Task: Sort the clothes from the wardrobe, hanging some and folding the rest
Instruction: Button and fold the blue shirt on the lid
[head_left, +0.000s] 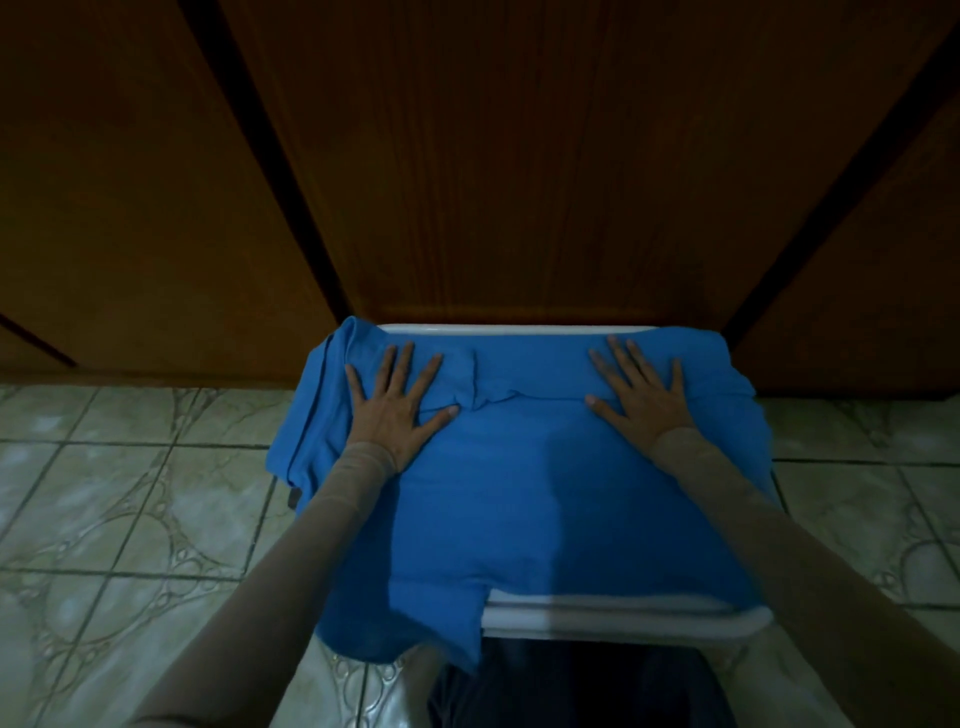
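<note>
A blue shirt (519, 493) of soft, thin knit lies spread over a white stool (613, 618), covering nearly all of its flat rectangular top. Only the stool's smooth far rim and near right edge show. The cloth spills over the left edge and the near left corner in loose folds, and a puckered fold line crosses it near the far edge. The left hand (397, 410) presses flat near the far left corner, fingers straight and spread wide. The right hand (641, 397) presses flat near the far right corner, fingers likewise splayed. Sheer beige sleeves (727, 493) cover both forearms. Behind stand grained brown wardrobe doors (519, 156); glossy patterned floor tiles (130, 519) lie around.
</note>
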